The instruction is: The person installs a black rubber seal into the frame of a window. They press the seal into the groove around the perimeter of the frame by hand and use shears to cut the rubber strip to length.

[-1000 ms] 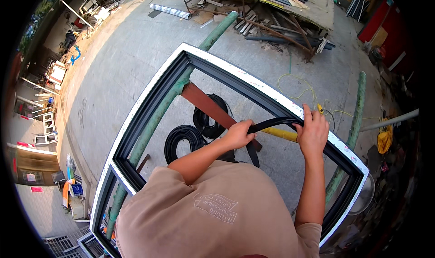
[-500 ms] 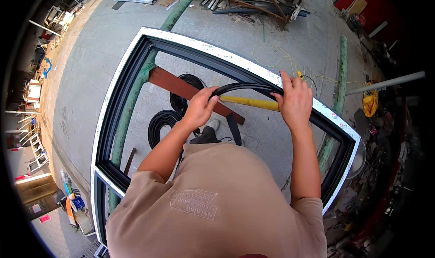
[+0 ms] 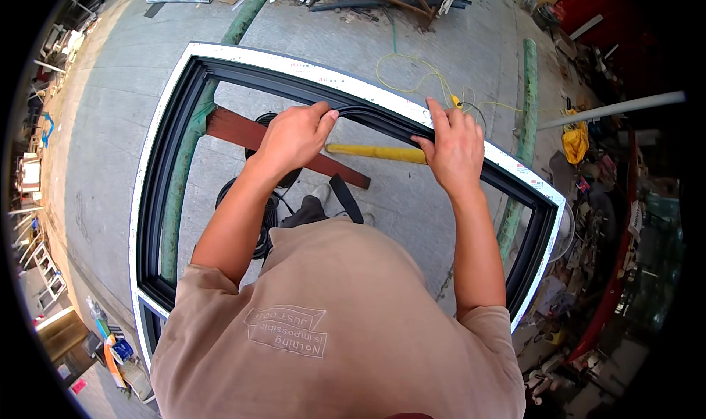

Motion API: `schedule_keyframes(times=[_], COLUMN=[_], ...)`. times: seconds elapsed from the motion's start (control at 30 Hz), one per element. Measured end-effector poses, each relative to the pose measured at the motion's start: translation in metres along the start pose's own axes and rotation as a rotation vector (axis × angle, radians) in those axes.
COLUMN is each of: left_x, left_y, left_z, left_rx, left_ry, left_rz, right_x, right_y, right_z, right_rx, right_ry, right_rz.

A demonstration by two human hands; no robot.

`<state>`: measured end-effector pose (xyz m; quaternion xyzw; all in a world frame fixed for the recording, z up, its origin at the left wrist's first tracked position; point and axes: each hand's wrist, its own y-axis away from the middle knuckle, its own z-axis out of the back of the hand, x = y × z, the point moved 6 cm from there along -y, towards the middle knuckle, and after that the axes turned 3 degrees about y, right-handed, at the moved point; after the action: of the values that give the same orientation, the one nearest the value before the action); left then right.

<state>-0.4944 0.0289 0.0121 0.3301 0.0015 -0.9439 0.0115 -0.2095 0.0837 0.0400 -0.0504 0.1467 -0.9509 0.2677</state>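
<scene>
Black strip (image 3: pixel 371 112) bends in a low arc between the person's 2 hands, along the far rail of a large frame (image 3: pixel 316 72) with a white outer face and dark channels; I cannot tell how far it sits in any channel. On the left, 1 green pipe (image 3: pixel 175 198) passes beneath the frame. Inside the opening, a reddish-brown bar (image 3: pixel 257 136) slants down to the right, near black coils (image 3: pixel 268 231) partly hidden by the forearm. The left hand (image 3: pixel 294 136) pinches the strip between thumb and index finger, its other fingers curled close together. Below the arc is a yellow bar (image 3: pixel 379 152). The right hand (image 3: pixel 454 150) straddles the rail, fingers slightly spread over the white face, thumb at the inner edge; whether that thumb presses the strip, I cannot tell. Farther right are a 2nd green pipe (image 3: pixel 530 88) and a yellow bag (image 3: pixel 576 141).
</scene>
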Motion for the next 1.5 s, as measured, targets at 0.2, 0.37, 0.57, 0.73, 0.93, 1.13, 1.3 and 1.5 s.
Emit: schedule_keyframes(times=[0.2,0.37,0.57,0.73,0.93,1.13,1.3,1.5], left_x=[0.012,0.000,0.004,-0.001,-0.002,-0.014,-0.014,-0.015], left_y=[0.006,0.004,0.011,0.001,-0.011,-0.023,-0.020,-0.023], left_z=[-0.009,-0.016,-0.013,-0.019,-0.019,-0.023,-0.029,-0.028], left_rx=[0.108,0.038,-0.044,-0.105,0.042,0.140,0.121,0.151], left_ry=[0.058,0.109,0.174,0.203,0.115,0.016,0.020,0.024], left_rz=[0.013,-0.010,0.040,-0.042,-0.065,-0.113,-0.096,-0.087], right_x=[0.010,0.001,0.005,0.003,0.008,0.005,0.007,0.007], right_y=[-0.006,0.006,0.000,0.002,-0.008,-0.003,-0.003,-0.005], right_z=[0.002,0.000,-0.008,0.002,0.001,0.002,0.000,0.001], right_rx=[0.035,-0.004,-0.009,-0.007,0.007,0.010,0.012,-0.014], right_ry=[0.003,0.049,0.047,0.063,0.004,-0.012,-0.025,-0.042], right_rz=[0.016,0.010,0.071,0.032,0.038,-0.005,-0.016,-0.029])
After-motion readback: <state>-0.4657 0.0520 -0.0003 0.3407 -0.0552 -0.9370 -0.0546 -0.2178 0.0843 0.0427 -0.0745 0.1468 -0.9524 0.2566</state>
